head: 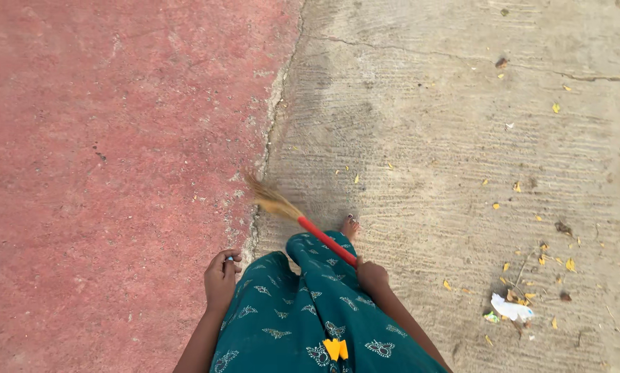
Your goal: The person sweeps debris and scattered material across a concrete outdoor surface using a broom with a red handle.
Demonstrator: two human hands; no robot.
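Note:
My right hand (pixel 373 276) is closed around the red handle of a broom (pixel 325 240). The broom's straw-coloured bristles (pixel 270 199) point up and to the left and touch the ground at the seam between the red floor and the grey concrete. My left hand (pixel 221 279) rests against my green patterned dress (pixel 310 311), its fingers curled around a fold of the cloth and a small blue thing that I cannot make out. One bare foot (pixel 351 226) shows just beyond the dress hem.
Red painted floor (pixel 110 173) fills the left half and rough grey concrete (pixel 462 138) the right. Yellow leaves lie scattered on the concrete, thicker at the lower right around a crumpled white paper scrap (pixel 510 308). A crack (pixel 586 77) runs across the upper right.

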